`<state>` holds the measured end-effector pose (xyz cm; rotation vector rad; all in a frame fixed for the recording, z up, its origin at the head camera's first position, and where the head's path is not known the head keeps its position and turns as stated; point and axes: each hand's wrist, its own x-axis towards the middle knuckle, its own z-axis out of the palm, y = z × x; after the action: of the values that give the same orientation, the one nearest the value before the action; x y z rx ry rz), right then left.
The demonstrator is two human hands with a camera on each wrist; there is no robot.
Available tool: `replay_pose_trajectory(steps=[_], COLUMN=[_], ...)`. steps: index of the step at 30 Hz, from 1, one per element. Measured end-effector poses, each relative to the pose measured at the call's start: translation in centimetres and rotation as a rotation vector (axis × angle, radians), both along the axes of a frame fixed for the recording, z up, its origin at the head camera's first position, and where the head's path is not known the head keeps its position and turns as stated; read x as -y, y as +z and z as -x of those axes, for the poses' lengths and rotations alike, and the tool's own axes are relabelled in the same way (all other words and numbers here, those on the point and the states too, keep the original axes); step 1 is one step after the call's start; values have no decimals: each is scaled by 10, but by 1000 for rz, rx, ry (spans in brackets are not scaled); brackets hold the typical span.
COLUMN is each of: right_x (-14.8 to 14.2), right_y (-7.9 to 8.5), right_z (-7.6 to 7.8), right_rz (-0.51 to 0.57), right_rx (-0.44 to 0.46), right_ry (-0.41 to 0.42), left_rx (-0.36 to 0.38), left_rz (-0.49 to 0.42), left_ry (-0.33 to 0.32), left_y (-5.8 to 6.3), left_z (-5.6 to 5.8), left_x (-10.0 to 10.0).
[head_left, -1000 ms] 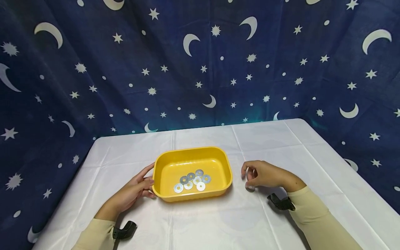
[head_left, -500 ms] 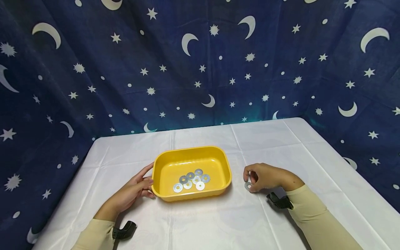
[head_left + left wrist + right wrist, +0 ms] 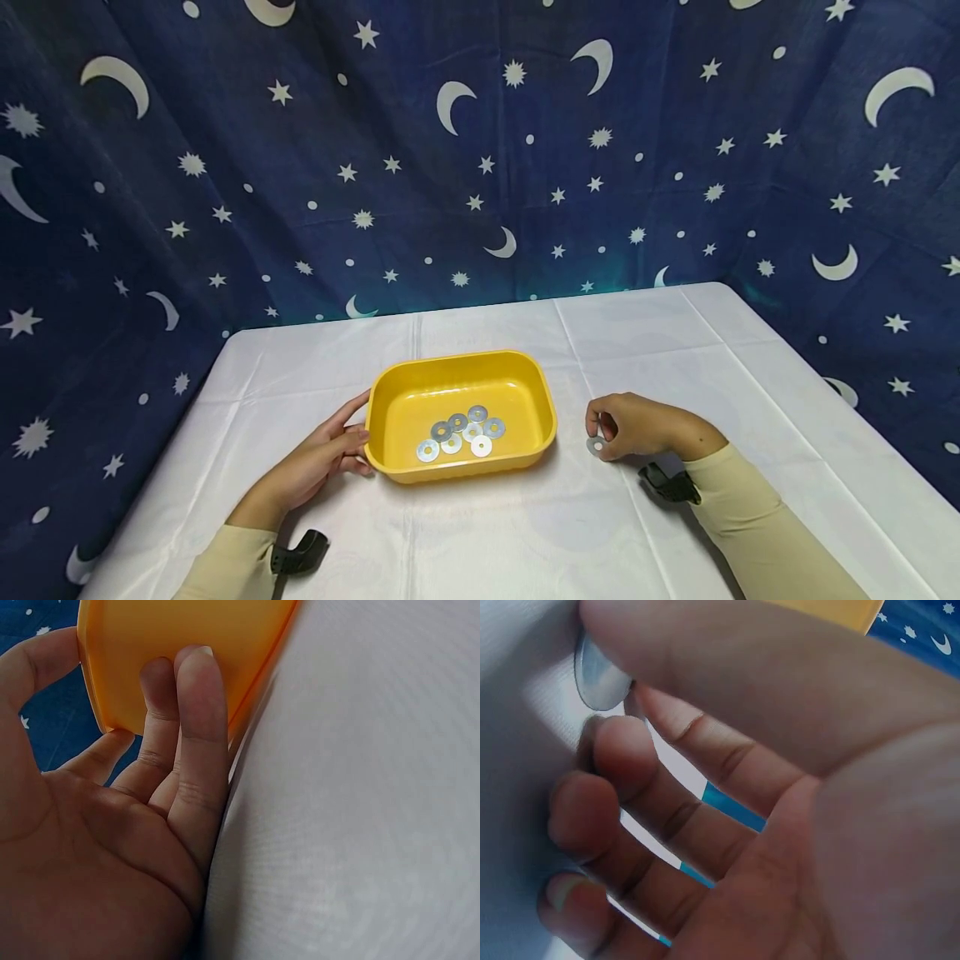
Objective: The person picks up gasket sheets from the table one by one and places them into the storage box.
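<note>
A yellow plastic tray (image 3: pixel 450 477) stands on the white cloth, with several flat metal washers (image 3: pixel 472 432) lying in it. My left hand (image 3: pixel 303 467) holds the tray's left end. The thumb is at the rim, and the other fingers lie against the outer wall (image 3: pixel 127 690). To the right of the tray, my right hand (image 3: pixel 637 425) pinches one washer (image 3: pixel 595 444) by thumb and forefinger, low over the cloth. In the right wrist view this washer (image 3: pixel 600 675) shows tilted beneath the thumb, while the remaining fingers curl loosely beside the cloth.
White cloth (image 3: pixel 510 542) with fold creases covers the table. A dark blue curtain (image 3: pixel 420 192) with moons and stars hangs behind it and on both sides. Each wrist wears a black camera mount, the left one (image 3: pixel 300 552) and the right one (image 3: pixel 670 483).
The right hand has shifted slightly to the right and toward me, and its washer shows more plainly between the fingertips. The left hand and the tray have stayed put.
</note>
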<state>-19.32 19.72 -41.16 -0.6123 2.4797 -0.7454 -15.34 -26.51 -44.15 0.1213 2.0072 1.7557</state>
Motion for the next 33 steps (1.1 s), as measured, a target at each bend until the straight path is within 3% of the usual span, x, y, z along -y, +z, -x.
replay_pose_trajectory(steps=[17, 27, 33], right_x=[0, 1, 1], right_y=[-3, 0, 1], right_z=[3, 5, 6], right_rz=[58, 110, 187], right_rx=[-48, -89, -179], right_ry=[50, -2, -24], left_rx=[-23, -17, -10], left_rz=[-11, -10, -9], left_ry=[-24, -15, 2], left_y=[-5, -2, -1], left_z=[2, 1, 0], left_x=[2, 1, 0])
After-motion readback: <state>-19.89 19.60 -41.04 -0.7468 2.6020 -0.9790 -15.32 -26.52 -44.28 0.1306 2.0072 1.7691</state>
